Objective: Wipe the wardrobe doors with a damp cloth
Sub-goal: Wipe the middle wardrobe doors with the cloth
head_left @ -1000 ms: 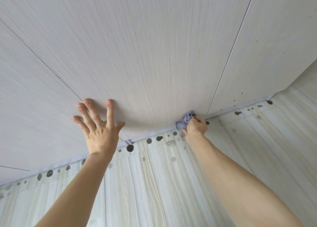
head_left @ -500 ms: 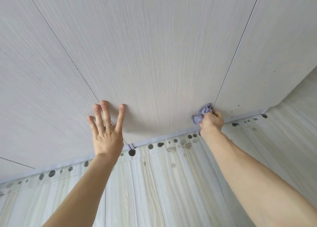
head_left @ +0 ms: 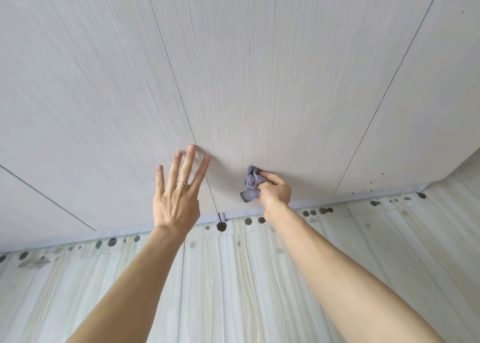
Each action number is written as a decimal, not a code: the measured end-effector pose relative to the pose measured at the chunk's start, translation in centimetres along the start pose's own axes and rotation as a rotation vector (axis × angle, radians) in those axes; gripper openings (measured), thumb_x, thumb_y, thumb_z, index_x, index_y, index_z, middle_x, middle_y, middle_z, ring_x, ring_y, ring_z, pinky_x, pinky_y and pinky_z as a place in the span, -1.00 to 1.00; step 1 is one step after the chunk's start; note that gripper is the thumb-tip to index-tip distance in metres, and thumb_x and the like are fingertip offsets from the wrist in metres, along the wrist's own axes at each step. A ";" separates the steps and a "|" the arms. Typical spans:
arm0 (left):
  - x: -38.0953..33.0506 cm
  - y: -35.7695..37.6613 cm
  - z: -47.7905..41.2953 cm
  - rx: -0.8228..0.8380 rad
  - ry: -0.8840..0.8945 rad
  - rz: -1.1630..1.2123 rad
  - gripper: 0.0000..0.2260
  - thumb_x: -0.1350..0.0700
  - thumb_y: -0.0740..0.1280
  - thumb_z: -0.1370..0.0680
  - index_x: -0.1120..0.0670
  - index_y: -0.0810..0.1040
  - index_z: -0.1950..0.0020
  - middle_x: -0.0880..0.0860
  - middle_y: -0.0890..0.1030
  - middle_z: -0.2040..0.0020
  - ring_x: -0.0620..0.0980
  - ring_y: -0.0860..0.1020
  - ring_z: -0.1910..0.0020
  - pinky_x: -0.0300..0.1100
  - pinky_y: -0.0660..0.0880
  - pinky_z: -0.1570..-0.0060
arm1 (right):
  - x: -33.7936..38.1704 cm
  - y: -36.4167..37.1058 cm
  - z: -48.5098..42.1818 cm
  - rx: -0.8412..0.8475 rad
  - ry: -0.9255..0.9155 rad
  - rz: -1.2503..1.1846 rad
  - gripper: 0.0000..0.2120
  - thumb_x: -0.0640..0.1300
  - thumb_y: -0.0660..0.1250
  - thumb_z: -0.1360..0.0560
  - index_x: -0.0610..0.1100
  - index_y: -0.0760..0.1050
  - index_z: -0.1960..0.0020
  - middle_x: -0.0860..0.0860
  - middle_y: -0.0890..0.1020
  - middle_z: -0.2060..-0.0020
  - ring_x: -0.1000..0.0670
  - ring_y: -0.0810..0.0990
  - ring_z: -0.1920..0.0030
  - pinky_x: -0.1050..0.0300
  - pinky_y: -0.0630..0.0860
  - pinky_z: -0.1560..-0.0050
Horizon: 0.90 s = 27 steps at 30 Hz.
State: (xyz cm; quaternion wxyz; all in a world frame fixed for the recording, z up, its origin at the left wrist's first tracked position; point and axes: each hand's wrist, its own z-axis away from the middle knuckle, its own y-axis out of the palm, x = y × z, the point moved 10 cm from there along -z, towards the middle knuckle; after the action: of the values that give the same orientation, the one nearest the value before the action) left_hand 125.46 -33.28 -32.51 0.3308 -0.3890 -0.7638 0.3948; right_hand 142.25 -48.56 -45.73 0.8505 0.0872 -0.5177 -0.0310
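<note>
Wiping the pale wood-grain wardrobe door (head_left: pixel 285 83), the right hand (head_left: pixel 275 194) pinches a bunched grey-blue cloth (head_left: pixel 251 187) against it; at the cloth's nine o'clock, the left hand (head_left: pixel 176 202), grip spread, likely steadies.

- Home interior, a room with fitted storage.
- Far: pale wood-grain wardrobe doors (head_left: pixel 285 83), thin seams between panels.
- Near: streaked wood-look floor (head_left: pixel 233 290), dark spots (head_left: pixel 221 226) along its far edge.

A single head-worn wide-angle view looks forward and down, seemingly close to the wardrobe doors (head_left: pixel 259 70), with the floor (head_left: pixel 233 290) nearest.
</note>
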 end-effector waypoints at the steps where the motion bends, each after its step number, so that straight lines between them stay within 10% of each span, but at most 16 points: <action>1: 1.7 -0.5 0.4 -0.024 -0.050 -0.001 0.02 0.42 0.36 -0.32 -0.08 0.00 -0.67 0.05 -0.14 -0.67 0.16 -0.04 -0.64 0.28 0.01 -0.52 | 0.4 -0.8 -0.6 -0.020 -0.004 -0.005 -0.62 -0.44 0.28 -0.37 0.01 0.67 0.26 0.02 0.73 0.21 -0.05 0.71 0.09 -0.11 0.65 -0.08; 10: 5.8 0.6 0.9 0.044 -0.261 0.120 0.05 0.44 0.33 -0.35 -0.21 -0.07 -0.65 -0.04 -0.28 -0.65 0.34 -0.18 -0.60 0.42 0.08 -0.47 | 3.6 -8.7 -4.3 -0.305 -0.037 -0.133 -0.62 -0.42 0.21 -0.45 0.03 0.60 0.19 -0.04 0.71 0.00 -0.06 0.66 0.08 0.00 0.61 -0.05; 20: 6.5 1.4 1.2 0.124 -0.227 0.135 0.10 0.49 0.24 -0.32 -0.24 -0.20 -0.63 -0.09 -0.38 -0.61 0.29 -0.29 -0.59 0.41 0.07 -0.47 | -5.3 7.7 5.3 0.084 0.161 -0.128 -0.65 -0.54 0.28 -0.43 -0.13 0.65 0.15 -0.08 0.68 0.29 -0.03 0.63 0.32 0.01 0.62 0.09; 27: 8.8 -0.3 1.7 0.062 -0.085 0.042 0.04 0.38 0.35 -0.30 -0.15 -0.02 -0.66 -0.05 -0.16 -0.67 0.18 0.06 -0.61 0.32 0.16 -0.47 | -1.5 5.2 5.2 -0.025 0.059 -0.159 -0.60 -0.47 0.26 -0.45 0.01 0.63 0.15 0.00 0.70 0.16 -0.03 0.67 0.10 0.01 0.64 -0.03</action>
State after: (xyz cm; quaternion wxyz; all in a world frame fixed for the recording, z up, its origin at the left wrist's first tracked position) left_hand 119.79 -26.43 -31.33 0.3017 -0.3775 -0.7560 0.4415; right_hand 136.79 -43.83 -43.73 0.8613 0.1181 -0.4835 -0.1025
